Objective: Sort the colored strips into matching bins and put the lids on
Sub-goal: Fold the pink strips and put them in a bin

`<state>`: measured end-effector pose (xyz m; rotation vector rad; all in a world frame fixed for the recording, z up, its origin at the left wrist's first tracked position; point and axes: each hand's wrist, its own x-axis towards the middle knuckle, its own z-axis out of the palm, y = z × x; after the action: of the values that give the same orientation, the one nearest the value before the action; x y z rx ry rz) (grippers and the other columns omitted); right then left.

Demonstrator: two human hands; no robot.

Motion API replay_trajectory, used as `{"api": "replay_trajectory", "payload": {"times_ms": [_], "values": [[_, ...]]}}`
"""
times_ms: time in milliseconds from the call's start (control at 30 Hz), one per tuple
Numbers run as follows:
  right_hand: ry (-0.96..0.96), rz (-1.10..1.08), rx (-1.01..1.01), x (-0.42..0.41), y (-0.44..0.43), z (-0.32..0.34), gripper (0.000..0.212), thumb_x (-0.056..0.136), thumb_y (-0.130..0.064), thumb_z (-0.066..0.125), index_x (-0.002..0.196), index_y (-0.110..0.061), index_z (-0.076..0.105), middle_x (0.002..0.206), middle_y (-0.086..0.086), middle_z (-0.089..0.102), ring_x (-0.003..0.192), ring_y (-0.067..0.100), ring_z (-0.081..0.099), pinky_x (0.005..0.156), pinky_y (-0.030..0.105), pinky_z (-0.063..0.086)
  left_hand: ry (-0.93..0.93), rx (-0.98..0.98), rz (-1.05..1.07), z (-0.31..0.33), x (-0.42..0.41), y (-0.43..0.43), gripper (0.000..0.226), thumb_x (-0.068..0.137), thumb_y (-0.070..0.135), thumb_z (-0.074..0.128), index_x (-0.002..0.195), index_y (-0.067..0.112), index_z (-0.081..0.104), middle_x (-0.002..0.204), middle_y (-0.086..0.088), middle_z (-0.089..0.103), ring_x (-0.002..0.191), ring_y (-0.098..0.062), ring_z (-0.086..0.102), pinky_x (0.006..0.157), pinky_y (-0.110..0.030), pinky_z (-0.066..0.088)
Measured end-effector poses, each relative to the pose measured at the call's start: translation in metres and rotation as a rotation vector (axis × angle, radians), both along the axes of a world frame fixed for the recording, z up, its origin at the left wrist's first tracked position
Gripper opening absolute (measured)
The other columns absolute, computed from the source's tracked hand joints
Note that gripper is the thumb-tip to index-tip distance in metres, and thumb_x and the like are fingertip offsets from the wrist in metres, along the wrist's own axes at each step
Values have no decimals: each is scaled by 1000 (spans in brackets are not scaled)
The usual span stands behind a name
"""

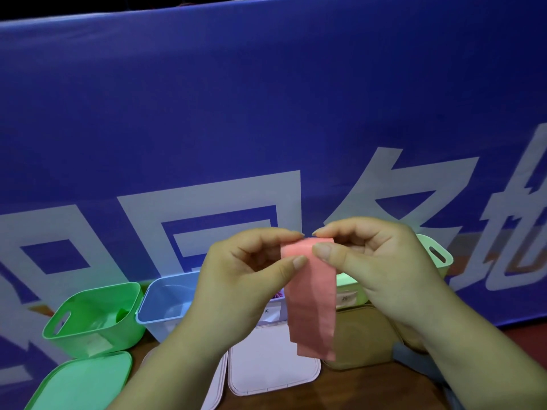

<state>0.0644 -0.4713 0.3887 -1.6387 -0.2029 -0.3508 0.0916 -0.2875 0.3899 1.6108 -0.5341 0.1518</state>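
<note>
Centrally, a pink strip (310, 303) hangs between both hands in the middle of the frame. The left hand (245, 279) pinches its upper left edge between thumb and forefinger. The right hand (379, 261) pinches the top right corner the same way, with its other fingers curled. The two forefinger tips almost meet above the strip's top edge. From that grip the strip drops straight down, and its lower end hangs in front of a white lid (272, 362) and a tan lid (361, 335), clear of the table (355, 392).

At lower left stands a green bin (94, 318), uncovered, with a blue bin (165, 303) just beside it toward the centre, also uncovered. A green lid (83, 383) lies flat in the bottom left corner, below the green bin. A second pale lid (220, 377) lies left of the white one, partly hidden by the left forearm. A pale green bin (426, 242) shows at right, behind the right hand. A blue banner (266, 113) with large white characters fills the upper frame.
</note>
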Motion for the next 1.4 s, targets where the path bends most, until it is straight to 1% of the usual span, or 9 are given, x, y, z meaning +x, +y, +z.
{"api": "replay_trajectory", "payload": {"times_ms": [200, 367, 533, 667, 867, 967, 1100, 1267, 1400], "values": [[10, 11, -13, -2, -1, 3, 31, 65, -31, 74, 92, -15, 76, 85, 1, 76, 80, 16, 74, 66, 20, 57, 3, 0, 3, 1, -1, -1, 27, 68, 13, 76, 94, 18, 76, 87, 7, 78, 83, -9, 74, 68, -15, 56], [-8, -19, -88, -1, -1, 1, 32, 66, -39, 75, 93, -23, 76, 89, -1, 76, 83, 17, 74, 78, 35, 62, 72, -22, 26, 2, 1, -1, 29, 68, 16, 77, 97, 16, 77, 87, 3, 79, 82, -11, 75, 68, -16, 56], [-52, -31, -131, -4, 1, -3, 30, 69, -38, 77, 97, -27, 75, 87, -3, 76, 82, 18, 74, 77, 44, 62, 145, -33, 31, 5, 2, -1, 26, 71, 17, 75, 97, 18, 77, 84, 2, 78, 78, -10, 74, 66, -15, 55], [-91, -38, -155, -4, 2, -3, 24, 72, -36, 76, 95, -29, 76, 86, -5, 75, 83, 17, 73, 73, 39, 62, 177, -20, 44, 4, 3, 0, 28, 71, 23, 76, 98, 19, 78, 87, 2, 78, 83, -14, 75, 71, -22, 58], [-62, -30, -84, 0, 2, -5, 26, 68, -36, 78, 93, -27, 77, 85, 1, 76, 81, 22, 73, 76, 44, 61, 106, -9, -15, 6, 2, 2, 31, 71, 12, 76, 102, 11, 76, 89, -1, 78, 83, -14, 75, 68, -16, 55], [-39, -12, -32, 2, 1, -3, 28, 65, -32, 77, 91, -22, 76, 86, 0, 76, 82, 19, 73, 75, 32, 61, 30, 11, -29, 5, 1, 2, 30, 71, 4, 76, 101, 8, 74, 91, 1, 78, 84, -12, 74, 67, -16, 56], [-3, 35, 27, 3, 0, -1, 30, 67, -26, 74, 93, -14, 75, 86, 2, 76, 81, 18, 74, 67, 23, 57, -48, 19, -16, 3, 3, 2, 28, 69, 9, 77, 96, 14, 75, 90, 0, 78, 83, -15, 74, 69, -19, 57], [15, 43, -4, 3, -2, -1, 31, 69, -28, 74, 96, -14, 75, 88, 2, 76, 84, 19, 74, 69, 25, 59, -60, 24, -14, 3, 3, 1, 25, 68, 12, 76, 93, 18, 75, 87, 6, 78, 81, -10, 73, 68, -16, 56], [-7, 18, -22, 4, -1, -4, 30, 67, -33, 75, 94, -21, 75, 89, 0, 76, 83, 18, 73, 74, 30, 60, -5, -17, -15, 1, 5, 0, 26, 67, 12, 76, 93, 16, 75, 86, 5, 78, 79, -11, 74, 66, -17, 56]]}}
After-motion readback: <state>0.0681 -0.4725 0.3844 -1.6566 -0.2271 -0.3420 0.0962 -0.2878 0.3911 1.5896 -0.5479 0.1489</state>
